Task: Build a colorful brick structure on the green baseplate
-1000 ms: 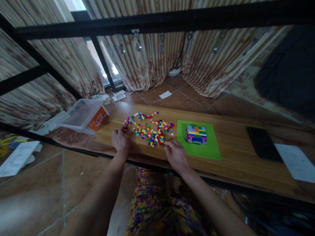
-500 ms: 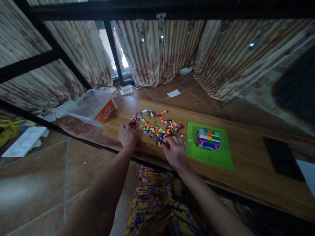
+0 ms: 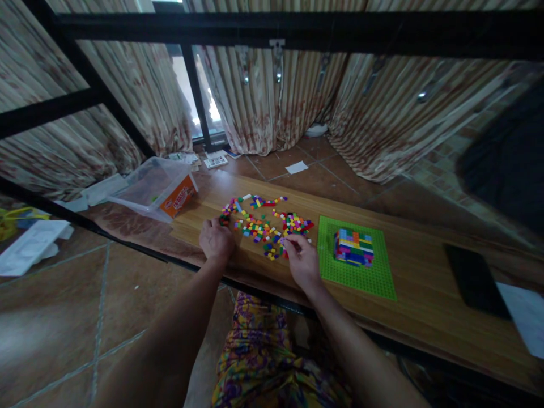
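Head view: tiny multicoloured bricks [image 3: 256, 229] are scattered; a striped block [image 3: 354, 248] is set on a green baseplate [image 3: 361, 283]; grips of left hand [image 3: 216, 240] and right hand [image 3: 303, 260] cannot be told.

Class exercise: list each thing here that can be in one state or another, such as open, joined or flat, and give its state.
Loose bricks: separate, scattered
Brick block: joined, on the board
Green board: lying flat
Plastic box: open, no lid on
Black pad: lying flat
Curtains: mostly drawn, bright gap at left
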`<state>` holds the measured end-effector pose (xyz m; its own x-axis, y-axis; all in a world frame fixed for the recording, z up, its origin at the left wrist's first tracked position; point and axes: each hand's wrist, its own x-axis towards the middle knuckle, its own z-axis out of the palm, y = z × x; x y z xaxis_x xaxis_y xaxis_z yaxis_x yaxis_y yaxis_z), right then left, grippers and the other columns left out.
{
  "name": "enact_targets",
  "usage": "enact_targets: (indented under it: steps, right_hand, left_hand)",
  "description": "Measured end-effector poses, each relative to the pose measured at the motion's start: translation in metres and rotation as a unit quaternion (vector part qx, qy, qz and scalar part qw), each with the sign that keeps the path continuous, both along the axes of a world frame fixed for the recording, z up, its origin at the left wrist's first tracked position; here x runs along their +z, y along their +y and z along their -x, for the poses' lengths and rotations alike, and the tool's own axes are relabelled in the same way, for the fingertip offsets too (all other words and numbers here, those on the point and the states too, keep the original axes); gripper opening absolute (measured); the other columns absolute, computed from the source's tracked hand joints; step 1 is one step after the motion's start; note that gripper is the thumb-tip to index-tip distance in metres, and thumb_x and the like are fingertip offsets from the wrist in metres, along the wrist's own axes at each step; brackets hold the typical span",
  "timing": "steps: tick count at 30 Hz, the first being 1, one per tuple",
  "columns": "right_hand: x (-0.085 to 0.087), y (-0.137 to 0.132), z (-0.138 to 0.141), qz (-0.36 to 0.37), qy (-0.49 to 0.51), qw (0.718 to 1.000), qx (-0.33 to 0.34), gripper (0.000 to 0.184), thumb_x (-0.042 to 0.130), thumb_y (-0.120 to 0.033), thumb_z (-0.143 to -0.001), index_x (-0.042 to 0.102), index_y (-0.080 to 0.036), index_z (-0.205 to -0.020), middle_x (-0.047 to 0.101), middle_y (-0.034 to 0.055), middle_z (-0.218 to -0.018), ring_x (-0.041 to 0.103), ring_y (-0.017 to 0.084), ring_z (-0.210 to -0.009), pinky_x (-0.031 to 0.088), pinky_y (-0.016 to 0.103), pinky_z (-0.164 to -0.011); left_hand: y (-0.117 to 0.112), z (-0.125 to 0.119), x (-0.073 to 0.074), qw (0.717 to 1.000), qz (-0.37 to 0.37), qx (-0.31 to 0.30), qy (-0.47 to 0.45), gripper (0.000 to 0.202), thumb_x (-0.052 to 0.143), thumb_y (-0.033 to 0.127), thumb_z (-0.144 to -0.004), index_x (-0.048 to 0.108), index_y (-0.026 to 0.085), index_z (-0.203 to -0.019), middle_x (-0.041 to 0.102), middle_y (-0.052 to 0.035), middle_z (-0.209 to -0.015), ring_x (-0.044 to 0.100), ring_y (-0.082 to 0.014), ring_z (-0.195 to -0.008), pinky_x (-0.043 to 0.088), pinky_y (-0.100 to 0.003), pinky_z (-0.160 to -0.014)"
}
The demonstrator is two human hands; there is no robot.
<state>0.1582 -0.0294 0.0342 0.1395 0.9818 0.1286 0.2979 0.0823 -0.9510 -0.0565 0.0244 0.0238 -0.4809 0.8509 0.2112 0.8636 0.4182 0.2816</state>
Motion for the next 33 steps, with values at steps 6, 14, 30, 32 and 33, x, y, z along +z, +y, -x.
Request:
enact_targets:
  steps: [6, 14, 30, 32, 33]
  right_hand:
    - [0.026, -0.019, -0.015, 0.134, 0.383, 0.914, 0.016, 0.027, 0.076, -0.043, -0.070, 0.066, -0.022, -0.084, 0.071, -0.0001, -0.079, 0.062, 0.012, -0.066, 0.053, 0.026, -0.063]
    - [0.037, -0.042, -0.039, 0.163, 0.479, 0.862, 0.021, 0.027, 0.084, -0.031, -0.064, 0.071, -0.021, -0.085, 0.071, -0.0026, -0.078, 0.062, 0.008, -0.067, 0.054, 0.020, -0.065]
    - [0.021, -0.075, -0.106, 0.095, 0.407, 0.901, -0.116, 0.032, 0.084, -0.036, -0.064, 0.063, -0.021, -0.084, 0.058, -0.0074, -0.059, 0.039, 0.003, -0.040, 0.039, 0.015, -0.038]
    - [0.020, -0.074, -0.114, 0.086, 0.409, 0.898, -0.138, 0.032, 0.085, -0.035, -0.063, 0.064, -0.022, -0.083, 0.059, -0.0073, -0.059, 0.039, 0.003, -0.041, 0.040, 0.015, -0.038]
    - [0.019, -0.074, -0.118, 0.083, 0.411, 0.896, -0.148, 0.032, 0.085, -0.034, -0.063, 0.065, -0.022, -0.084, 0.059, -0.0071, -0.059, 0.041, 0.003, -0.041, 0.041, 0.015, -0.039]
  left_hand:
    - [0.002, 0.002, -0.002, 1.000, -0.010, 0.004, 0.000, 0.034, 0.042, 0.022, -0.089, 0.063, 0.015, -0.115, 0.060, -0.0146, -0.109, 0.059, -0.0275, -0.099, 0.046, -0.036, -0.079]
    - [0.001, -0.001, 0.007, 1.000, 0.009, 0.018, -0.013, 0.037, 0.042, 0.025, -0.089, 0.063, 0.015, -0.117, 0.061, -0.0168, -0.112, 0.060, -0.0304, -0.099, 0.049, -0.040, -0.079]
    - [0.001, -0.002, 0.010, 0.999, 0.000, 0.023, -0.031, 0.038, 0.044, 0.023, -0.087, 0.064, 0.013, -0.118, 0.061, -0.0198, -0.114, 0.061, -0.0345, -0.101, 0.050, -0.045, -0.080]
    - [0.001, -0.002, 0.010, 0.999, -0.009, 0.018, -0.035, 0.038, 0.044, 0.023, -0.087, 0.065, 0.012, -0.117, 0.061, -0.0209, -0.113, 0.061, -0.0354, -0.101, 0.050, -0.047, -0.080]
    - [0.001, -0.002, 0.010, 0.999, -0.012, 0.016, -0.037, 0.037, 0.044, 0.022, -0.087, 0.065, 0.011, -0.116, 0.061, -0.0213, -0.113, 0.061, -0.0359, -0.101, 0.050, -0.047, -0.080]
